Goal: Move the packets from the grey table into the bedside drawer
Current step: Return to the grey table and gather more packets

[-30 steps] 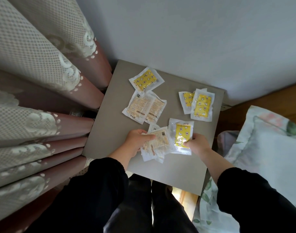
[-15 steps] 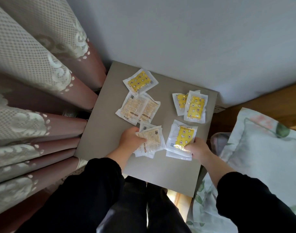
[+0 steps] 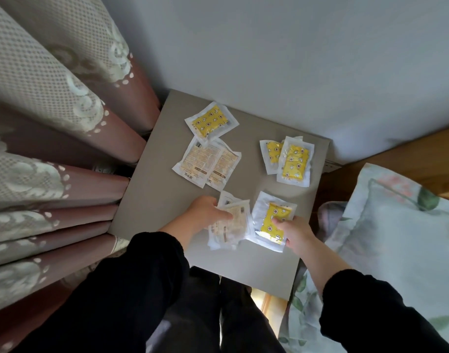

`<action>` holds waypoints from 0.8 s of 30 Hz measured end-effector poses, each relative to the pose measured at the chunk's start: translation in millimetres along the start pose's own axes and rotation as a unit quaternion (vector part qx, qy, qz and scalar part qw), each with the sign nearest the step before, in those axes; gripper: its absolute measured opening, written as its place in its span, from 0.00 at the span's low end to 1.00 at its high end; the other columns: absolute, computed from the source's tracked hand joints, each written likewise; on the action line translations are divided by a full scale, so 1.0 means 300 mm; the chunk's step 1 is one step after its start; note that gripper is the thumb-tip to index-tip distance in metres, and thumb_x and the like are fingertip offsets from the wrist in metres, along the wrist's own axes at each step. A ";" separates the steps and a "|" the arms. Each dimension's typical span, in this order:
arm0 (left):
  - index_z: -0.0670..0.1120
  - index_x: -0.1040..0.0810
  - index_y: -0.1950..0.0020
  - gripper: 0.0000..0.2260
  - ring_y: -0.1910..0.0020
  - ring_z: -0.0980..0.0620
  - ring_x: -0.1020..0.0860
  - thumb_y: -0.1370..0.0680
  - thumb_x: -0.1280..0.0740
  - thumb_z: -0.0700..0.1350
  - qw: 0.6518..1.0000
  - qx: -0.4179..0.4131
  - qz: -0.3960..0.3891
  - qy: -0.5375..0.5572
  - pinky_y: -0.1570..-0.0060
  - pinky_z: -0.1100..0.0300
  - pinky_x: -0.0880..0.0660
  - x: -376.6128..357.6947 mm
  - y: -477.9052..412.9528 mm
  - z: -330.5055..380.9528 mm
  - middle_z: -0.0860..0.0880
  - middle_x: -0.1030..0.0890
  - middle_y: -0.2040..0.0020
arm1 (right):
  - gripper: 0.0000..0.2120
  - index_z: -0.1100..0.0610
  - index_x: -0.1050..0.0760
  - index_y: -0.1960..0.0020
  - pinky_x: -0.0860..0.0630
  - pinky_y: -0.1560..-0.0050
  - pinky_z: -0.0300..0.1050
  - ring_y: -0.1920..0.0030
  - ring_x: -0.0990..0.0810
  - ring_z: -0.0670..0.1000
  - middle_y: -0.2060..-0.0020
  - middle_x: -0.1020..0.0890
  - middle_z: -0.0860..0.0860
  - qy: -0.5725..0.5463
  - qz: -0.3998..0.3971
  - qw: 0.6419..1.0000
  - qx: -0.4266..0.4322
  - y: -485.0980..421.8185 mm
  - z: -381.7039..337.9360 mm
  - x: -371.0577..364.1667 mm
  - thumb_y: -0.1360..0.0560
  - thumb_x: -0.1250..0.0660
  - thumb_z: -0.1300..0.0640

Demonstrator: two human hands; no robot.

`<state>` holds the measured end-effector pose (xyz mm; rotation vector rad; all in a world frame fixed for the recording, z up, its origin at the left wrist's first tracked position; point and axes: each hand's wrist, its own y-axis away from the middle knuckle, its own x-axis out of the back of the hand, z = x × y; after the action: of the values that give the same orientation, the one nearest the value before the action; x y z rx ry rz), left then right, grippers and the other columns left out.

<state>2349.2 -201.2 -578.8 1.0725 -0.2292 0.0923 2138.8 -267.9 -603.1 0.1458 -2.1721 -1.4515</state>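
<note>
Several clear packets lie on the grey table. My left hand grips a small stack of beige-printed packets near the table's front. My right hand pinches a yellow-printed packet beside that stack, with another clear packet under it. Farther back lie one yellow packet, two overlapping beige packets, and two overlapping yellow packets. No drawer is visible.
Pink curtains with lace trim hang close along the table's left side. A grey wall stands behind it. A floral pillow on a bed lies to the right, past a wooden headboard. My dark trouser legs fill the foreground.
The two held stacks have been drawn apart and toward the table's front edge. My right thumb now lies on the yellow packet's face.
</note>
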 end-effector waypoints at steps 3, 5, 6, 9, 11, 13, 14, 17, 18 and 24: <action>0.46 0.20 0.47 0.09 0.55 0.50 0.17 0.26 0.27 0.38 0.989 0.005 -0.024 0.149 0.58 0.56 0.21 0.012 0.035 -0.009 0.46 0.16 0.50 | 0.11 0.60 0.25 0.47 0.26 0.57 0.46 0.54 0.21 0.55 0.53 0.21 0.55 -0.037 -0.024 0.999 -0.004 0.014 0.000 0.028 0.27 0.28 0.59; 0.46 0.21 0.45 0.11 0.53 0.50 0.17 0.26 0.28 0.36 0.976 0.004 -0.038 0.215 0.56 0.56 0.21 0.028 0.051 -0.015 0.46 0.16 0.50 | 0.10 0.61 0.25 0.45 0.24 0.56 0.48 0.54 0.20 0.56 0.51 0.20 0.57 -0.111 -0.058 0.992 -0.005 0.032 -0.009 0.041 0.26 0.30 0.62; 0.46 0.21 0.45 0.12 0.53 0.50 0.17 0.26 0.28 0.36 0.971 0.006 -0.048 0.234 0.56 0.56 0.21 0.038 0.058 -0.019 0.46 0.16 0.50 | 0.12 0.61 0.25 0.42 0.23 0.53 0.51 0.52 0.19 0.57 0.49 0.19 0.58 -0.154 -0.086 0.984 -0.002 0.037 -0.014 0.049 0.25 0.32 0.63; 0.43 0.21 0.46 0.10 0.53 0.47 0.17 0.26 0.30 0.35 0.959 0.014 -0.070 0.276 0.57 0.56 0.20 0.072 0.076 -0.032 0.44 0.16 0.50 | 0.14 0.61 0.26 0.38 0.23 0.51 0.53 0.51 0.17 0.56 0.46 0.18 0.58 -0.256 -0.232 0.938 0.012 0.060 -0.024 0.083 0.23 0.38 0.65; 0.40 0.21 0.45 0.10 0.52 0.45 0.18 0.26 0.31 0.35 0.942 0.011 -0.068 0.329 0.57 0.54 0.19 0.089 0.078 -0.041 0.42 0.17 0.49 | 0.18 0.62 0.28 0.36 0.21 0.49 0.54 0.48 0.17 0.57 0.46 0.18 0.60 -0.288 -0.320 0.903 0.014 0.080 -0.035 0.106 0.26 0.37 0.64; 0.40 0.22 0.46 0.09 0.55 0.46 0.17 0.26 0.32 0.35 0.922 0.009 -0.054 0.384 0.59 0.54 0.18 0.103 0.078 -0.040 0.41 0.17 0.50 | 0.25 0.63 0.28 0.35 0.20 0.47 0.55 0.43 0.19 0.59 0.42 0.19 0.61 -0.308 -0.383 0.870 0.032 0.090 -0.053 0.117 0.31 0.29 0.63; 0.40 0.21 0.47 0.08 0.57 0.46 0.17 0.26 0.32 0.34 0.915 0.005 -0.051 0.400 0.60 0.54 0.18 0.107 0.079 -0.035 0.41 0.17 0.50 | 0.28 0.63 0.26 0.36 0.21 0.46 0.55 0.41 0.20 0.60 0.41 0.20 0.61 -0.308 -0.413 0.856 0.039 0.101 -0.070 0.118 0.34 0.24 0.62; 0.41 0.21 0.47 0.11 0.57 0.47 0.16 0.29 0.31 0.35 0.907 -0.021 -0.081 0.412 0.58 0.53 0.18 0.112 0.088 -0.012 0.42 0.16 0.51 | 0.29 0.66 0.23 0.40 0.21 0.47 0.54 0.43 0.20 0.61 0.44 0.19 0.62 -0.236 -0.466 0.850 0.070 0.146 -0.120 0.099 0.39 0.20 0.61; 0.41 0.22 0.47 0.13 0.57 0.47 0.16 0.31 0.31 0.35 0.908 -0.031 -0.101 0.405 0.58 0.53 0.18 0.114 0.095 -0.004 0.43 0.15 0.52 | 0.27 0.67 0.24 0.41 0.21 0.49 0.53 0.45 0.19 0.61 0.45 0.18 0.62 -0.204 -0.458 0.862 0.078 0.165 -0.133 0.088 0.37 0.22 0.62; 0.41 0.23 0.44 0.20 0.50 0.47 0.17 0.32 0.32 0.24 0.920 -0.075 -0.256 0.286 0.53 0.52 0.19 0.150 0.138 0.054 0.44 0.16 0.50 | 0.11 0.66 0.22 0.50 0.19 0.50 0.52 0.51 0.16 0.59 0.50 0.17 0.61 -0.119 -0.323 0.928 0.140 0.213 -0.172 0.052 0.32 0.33 0.71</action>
<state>2383.1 -197.4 -525.6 0.8808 0.5672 -0.0854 2162.1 -289.6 -525.7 0.9054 -2.6775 -1.5274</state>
